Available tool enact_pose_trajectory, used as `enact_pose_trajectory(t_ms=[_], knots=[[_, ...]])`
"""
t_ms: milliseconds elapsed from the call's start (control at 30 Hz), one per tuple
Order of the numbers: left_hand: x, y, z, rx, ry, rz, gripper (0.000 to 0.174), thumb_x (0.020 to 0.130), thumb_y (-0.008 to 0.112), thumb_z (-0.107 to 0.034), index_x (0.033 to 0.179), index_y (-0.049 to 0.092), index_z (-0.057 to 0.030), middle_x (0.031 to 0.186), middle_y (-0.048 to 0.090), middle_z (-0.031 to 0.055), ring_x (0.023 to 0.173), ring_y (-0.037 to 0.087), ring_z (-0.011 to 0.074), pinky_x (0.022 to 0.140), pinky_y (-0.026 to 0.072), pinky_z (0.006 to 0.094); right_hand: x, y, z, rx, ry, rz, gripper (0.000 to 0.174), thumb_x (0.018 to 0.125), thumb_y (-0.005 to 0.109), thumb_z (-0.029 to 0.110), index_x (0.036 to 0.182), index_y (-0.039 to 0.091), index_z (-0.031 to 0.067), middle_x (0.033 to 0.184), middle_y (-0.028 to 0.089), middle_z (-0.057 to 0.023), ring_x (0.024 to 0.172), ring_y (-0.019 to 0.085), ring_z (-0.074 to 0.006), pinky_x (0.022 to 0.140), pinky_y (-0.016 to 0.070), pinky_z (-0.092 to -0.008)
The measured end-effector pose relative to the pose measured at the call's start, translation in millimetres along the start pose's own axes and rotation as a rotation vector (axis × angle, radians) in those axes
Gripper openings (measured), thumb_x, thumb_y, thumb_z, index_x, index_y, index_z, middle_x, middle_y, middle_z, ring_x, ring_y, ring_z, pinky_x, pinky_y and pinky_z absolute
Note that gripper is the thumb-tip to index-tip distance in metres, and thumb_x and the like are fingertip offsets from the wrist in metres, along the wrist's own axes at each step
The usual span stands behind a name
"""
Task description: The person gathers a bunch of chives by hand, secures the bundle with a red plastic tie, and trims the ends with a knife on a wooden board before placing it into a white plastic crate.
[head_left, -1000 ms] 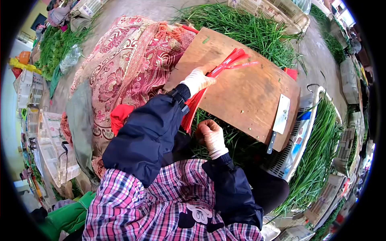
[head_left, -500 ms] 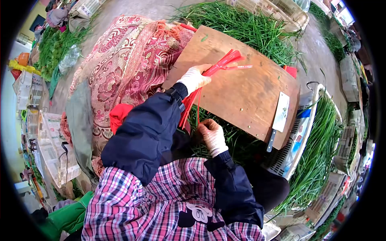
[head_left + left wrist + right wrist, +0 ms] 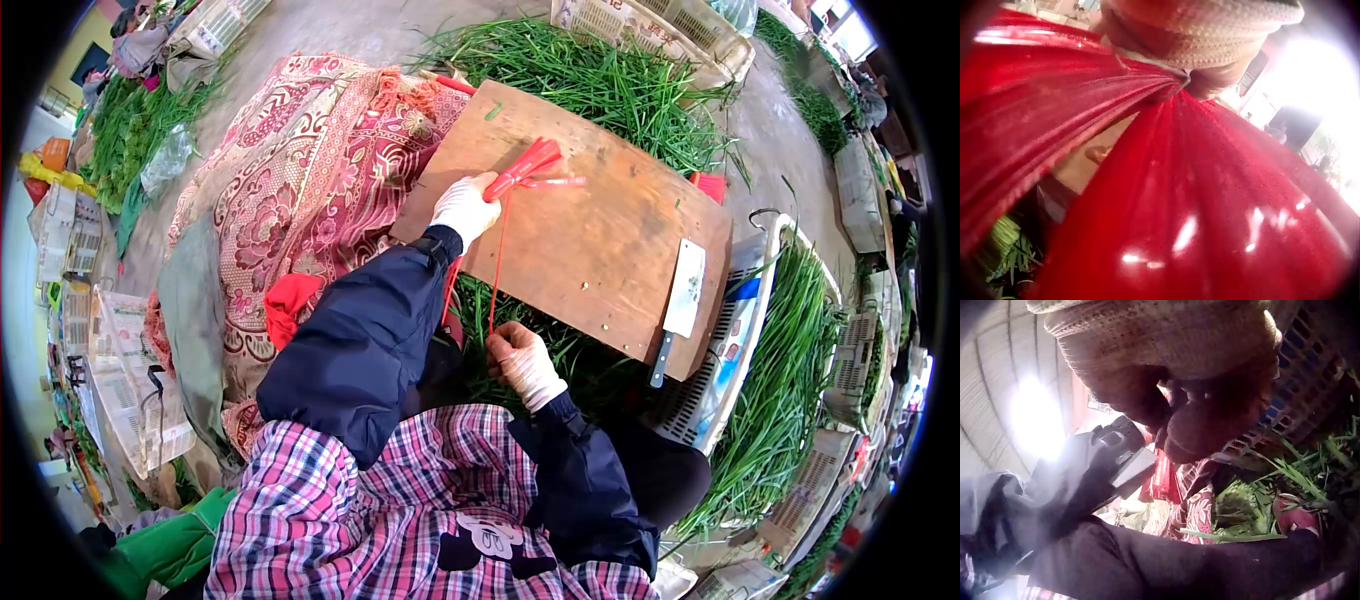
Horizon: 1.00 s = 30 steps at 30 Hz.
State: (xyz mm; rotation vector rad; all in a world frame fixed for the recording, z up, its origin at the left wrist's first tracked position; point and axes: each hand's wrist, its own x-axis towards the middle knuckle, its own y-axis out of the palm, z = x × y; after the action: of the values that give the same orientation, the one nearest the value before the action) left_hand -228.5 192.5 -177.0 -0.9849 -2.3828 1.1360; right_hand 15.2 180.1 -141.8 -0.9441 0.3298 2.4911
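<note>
My left hand [image 3: 466,212], in a white glove with bare fingertips, grips a bundle of red plastic strips [image 3: 528,166] over the near left of a wooden board [image 3: 590,230]. Its tied end fans out past the fingers. In the left wrist view the red strips [image 3: 1166,212] spread wide from the gathered point by the glove. A single thin red strand [image 3: 499,262] runs down from the bundle to my right hand [image 3: 524,362], where thumb and finger pinch it below the board's near edge. Close up, the right hand [image 3: 1172,356] has its fingertips together, in shadow.
A cleaver [image 3: 684,300] lies at the board's right end. Beside it stands a white basket [image 3: 712,400] heaped with long green leaves [image 3: 775,390]. More greens [image 3: 590,85] lie behind the board. A patterned red cloth [image 3: 300,180] spreads to the left.
The red strand has come into sight and now runs straight between the hands. My left hand and the bundle have shifted a little left; the right hand has dropped slightly.
</note>
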Motion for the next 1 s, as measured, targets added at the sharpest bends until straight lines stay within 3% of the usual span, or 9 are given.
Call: enact_pose_trajectory(t_ms=[233, 367, 433, 567, 633, 767, 867, 933, 1000], knots=[[7, 10, 0, -0.117, -0.117, -0.027, 0.044, 0.079, 0.058, -0.022, 0.119, 0.059, -0.0056, 0.102, 0.064, 0.0233, 0.096, 0.061, 0.0375, 0.083, 0.0479, 0.0427, -9, 11, -31, -0.097, -0.132, 0.098, 0.017, 0.087, 0.059, 0.015, 0.093, 0.062, 0.0, 0.066, 0.059, -0.0041, 0.059, 0.055, -0.0122, 0.056, 0.046, -0.0279], [16, -2, 3, 0.051, -0.153, -0.002, 0.049, 0.081, 0.061, -0.026, 0.124, 0.055, -0.005, 0.103, 0.063, 0.0236, 0.098, 0.06, 0.0375, 0.084, 0.0477, 0.0424, -56, -17, -42, -0.124, 0.048, 0.224, 0.018, 0.087, 0.058, 0.015, 0.094, 0.061, -0.0008, 0.069, 0.06, -0.0044, 0.057, 0.055, -0.0116, 0.055, 0.0466, -0.0266], [12, 1, 10, 0.157, -0.078, -0.122, 0.051, 0.081, 0.059, -0.029, 0.128, 0.053, -0.0095, 0.106, 0.062, 0.0231, 0.097, 0.06, 0.0376, 0.085, 0.0483, 0.0448, -86, -36, -43, 0.02, 0.178, 0.159, 0.018, 0.088, 0.058, 0.016, 0.093, 0.06, -0.001, 0.067, 0.059, -0.0041, 0.056, 0.056, -0.0114, 0.053, 0.0467, -0.0255], [1, -19, -23, 0.32, -0.053, 0.067, 0.064, 0.08, 0.064, -0.037, 0.134, 0.046, -0.0091, 0.128, 0.051, 0.0184, 0.117, 0.05, 0.0372, 0.094, 0.0444, 0.0453, -125, -67, -42, 0.294, 0.095, -0.048, 0.012, 0.088, 0.058, 0.014, 0.087, 0.057, 0.0018, 0.066, 0.06, -0.0046, 0.053, 0.055, -0.0105, 0.049, 0.0441, -0.0222], [-9, -10, -23, 0.485, 0.151, -0.173, 0.068, 0.077, 0.067, -0.041, 0.133, 0.046, -0.0074, 0.135, 0.044, 0.0172, 0.127, 0.039, 0.0383, 0.105, 0.035, 0.0449, -131, -72, -41, 0.263, 0.026, -0.075, 0.011, 0.088, 0.058, 0.014, 0.085, 0.056, 0.003, 0.066, 0.06, -0.0043, 0.053, 0.055, -0.0101, 0.049, 0.0439, -0.0221], [-52, -33, -73, -0.076, 0.236, -0.003, 0.062, 0.081, 0.068, -0.04, 0.129, 0.051, -0.0058, 0.127, 0.054, 0.02, 0.115, 0.051, 0.0397, 0.098, 0.0428, 0.0408, -134, -72, -36, 0.232, -0.072, -0.097, 0.011, 0.089, 0.057, 0.012, 0.086, 0.056, 0.0018, 0.066, 0.058, -0.0031, 0.054, 0.052, -0.0093, 0.05, 0.0427, -0.0222], [-113, -25, -91, -0.901, -0.094, 0.436, 0.071, 0.083, 0.071, -0.042, 0.135, 0.046, -0.0006, 0.121, 0.061, 0.0112, 0.109, 0.058, 0.0175, 0.086, 0.0501, 0.0311, -134, -64, -36, 0.172, -0.111, -0.112, 0.01, 0.088, 0.058, 0.01, 0.088, 0.057, -0.0001, 0.066, 0.056, -0.0018, 0.057, 0.049, -0.0083, 0.053, 0.0407, -0.0227], [-148, -18, -112, -1.084, -0.377, 0.545, 0.064, 0.087, 0.068, -0.038, 0.137, 0.045, -0.005, 0.117, 0.06, 0.0088, 0.104, 0.061, 0.0218, 0.078, 0.0559, 0.0354, -132, -58, -44, 0.062, -0.177, -0.102, 0.011, 0.087, 0.06, 0.011, 0.088, 0.059, -0.0008, 0.067, 0.058, -0.0025, 0.057, 0.05, -0.01, 0.054, 0.0423, -0.0247], [-165, -9, -114, -1.207, -0.402, 0.561, 0.044, 0.09, 0.063, -0.031, 0.124, 0.054, -0.0034, 0.101, 0.065, 0.0082, 0.085, 0.066, 0.021, 0.071, 0.0579, 0.0362, -132, -52, -49, -0.168, -0.232, -0.14, 0.012, 0.085, 0.061, 0.012, 0.087, 0.061, 0.0, 0.066, 0.06, -0.0053, 0.058, 0.053, -0.0117, 0.057, 0.0458, -0.027]])
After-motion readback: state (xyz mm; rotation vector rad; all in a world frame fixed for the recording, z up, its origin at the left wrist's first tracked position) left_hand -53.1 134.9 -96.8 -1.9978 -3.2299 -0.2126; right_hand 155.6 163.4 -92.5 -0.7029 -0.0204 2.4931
